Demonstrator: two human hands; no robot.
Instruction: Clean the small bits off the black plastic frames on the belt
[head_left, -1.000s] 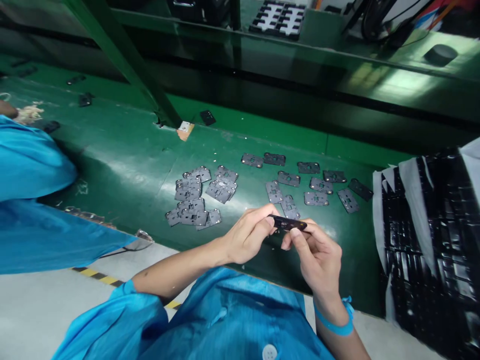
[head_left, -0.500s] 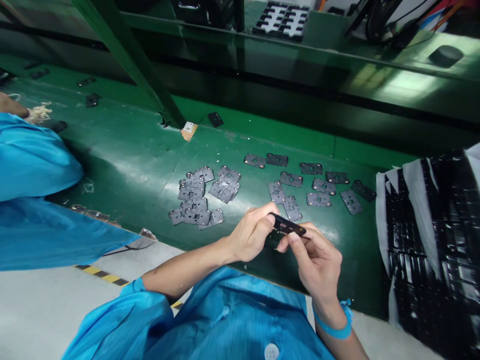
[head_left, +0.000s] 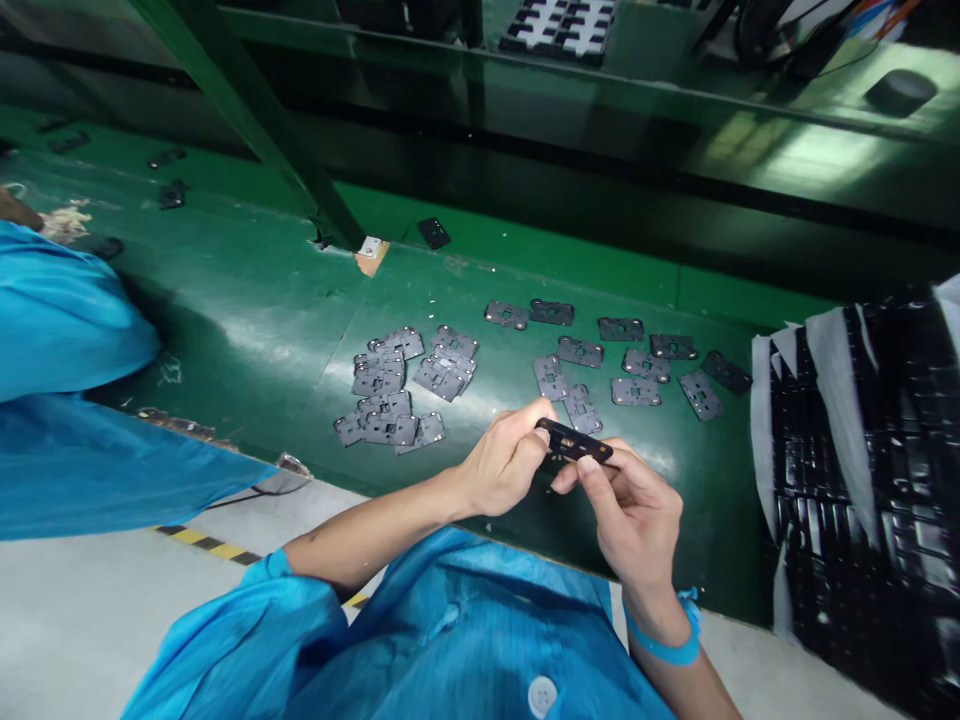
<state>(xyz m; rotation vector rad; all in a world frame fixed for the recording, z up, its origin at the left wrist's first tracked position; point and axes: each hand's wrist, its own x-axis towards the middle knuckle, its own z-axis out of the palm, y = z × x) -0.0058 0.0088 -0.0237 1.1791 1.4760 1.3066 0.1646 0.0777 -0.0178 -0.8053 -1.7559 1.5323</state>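
Observation:
Between both hands, above the near edge of the green bench, is a small black rectangular plastic part with cut-outs and a gold-coloured spot. My left hand pinches its left end between thumb and forefinger. My right hand grips the right end, thumb on the near edge and fingers behind and below it. Just beyond the hands lie similar dark flat parts, spread out singly on the right. More of them overlap in loose piles to the left.
A black ribbed stack with white tape strips stands at the right. A slanted green post meets the bench at the back left. Another person's blue sleeve is at the left. A black-and-white tray sits on the upper shelf.
The black part has tilted slightly, so more of its upper face shows. Both hands keep their hold. The whole view has shifted a little.

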